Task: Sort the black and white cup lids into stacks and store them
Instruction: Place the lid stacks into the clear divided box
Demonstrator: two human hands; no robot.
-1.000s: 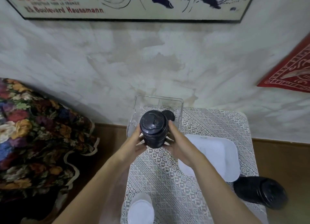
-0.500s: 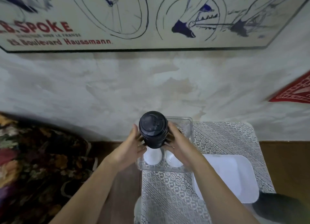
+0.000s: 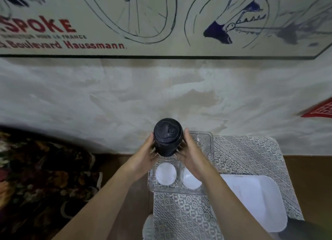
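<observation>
A tall stack of black cup lids (image 3: 168, 137) is held upright between my two hands above the far left part of a clear plastic organizer (image 3: 209, 150). My left hand (image 3: 143, 158) grips its left side and my right hand (image 3: 192, 154) grips its right side. White lids sit in the organizer's two near compartments, one stack (image 3: 165, 173) on the left and one stack (image 3: 188, 179) on the right, partly behind my right wrist. The stack's bottom and the compartment under it are hidden.
The organizer stands on a narrow table with a lace cloth (image 3: 251, 155) against a mottled wall. A white tray (image 3: 258, 202) lies to the right. A white object (image 3: 148, 228) sits at the table's near left edge. Floral fabric (image 3: 41, 177) fills the left; something dark (image 3: 305, 229) sits lower right.
My hands have carried the black lid stack away from me, toward the organizer's far compartments. The view has tilted up, showing more of the poster and the white lids in the near compartments.
</observation>
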